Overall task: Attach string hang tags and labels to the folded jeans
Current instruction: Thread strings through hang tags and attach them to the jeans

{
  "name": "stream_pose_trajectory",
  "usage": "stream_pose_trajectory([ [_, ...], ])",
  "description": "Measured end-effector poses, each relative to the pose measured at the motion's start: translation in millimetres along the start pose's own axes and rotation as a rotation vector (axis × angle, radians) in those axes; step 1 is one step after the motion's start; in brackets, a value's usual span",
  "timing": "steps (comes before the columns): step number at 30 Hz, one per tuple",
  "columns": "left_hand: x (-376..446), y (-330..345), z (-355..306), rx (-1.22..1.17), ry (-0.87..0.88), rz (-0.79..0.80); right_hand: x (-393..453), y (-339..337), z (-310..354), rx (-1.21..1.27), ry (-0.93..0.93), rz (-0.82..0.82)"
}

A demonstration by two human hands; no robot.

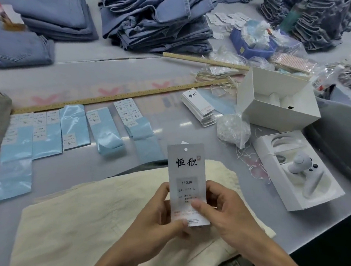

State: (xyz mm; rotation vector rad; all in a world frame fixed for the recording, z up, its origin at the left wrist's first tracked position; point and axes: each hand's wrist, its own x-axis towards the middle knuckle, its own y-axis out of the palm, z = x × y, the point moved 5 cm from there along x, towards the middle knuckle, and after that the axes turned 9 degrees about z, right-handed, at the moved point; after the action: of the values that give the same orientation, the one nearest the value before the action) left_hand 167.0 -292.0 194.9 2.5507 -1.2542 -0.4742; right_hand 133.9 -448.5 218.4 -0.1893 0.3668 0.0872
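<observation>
Both hands, left [159,214] and right [224,215], hold a hang tag [185,176] upright over cream fabric [90,221].

Grey table [103,77] under jeans [157,18], labels [73,124]

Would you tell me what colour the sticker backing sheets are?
Glossy light blue sticker backing sheets; head view.

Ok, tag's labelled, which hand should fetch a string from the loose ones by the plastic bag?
Right hand, probably. The strings lie on its side, past the cream garment. The left hand already grips the hang tag and can hold it alone.
</observation>
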Motion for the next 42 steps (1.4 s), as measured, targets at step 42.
stream_pose_trajectory([
  [42,85,-7,-4,0.165,0.001,-0.461,35,-242,-188,-0.473,0.25,-0.727],
])
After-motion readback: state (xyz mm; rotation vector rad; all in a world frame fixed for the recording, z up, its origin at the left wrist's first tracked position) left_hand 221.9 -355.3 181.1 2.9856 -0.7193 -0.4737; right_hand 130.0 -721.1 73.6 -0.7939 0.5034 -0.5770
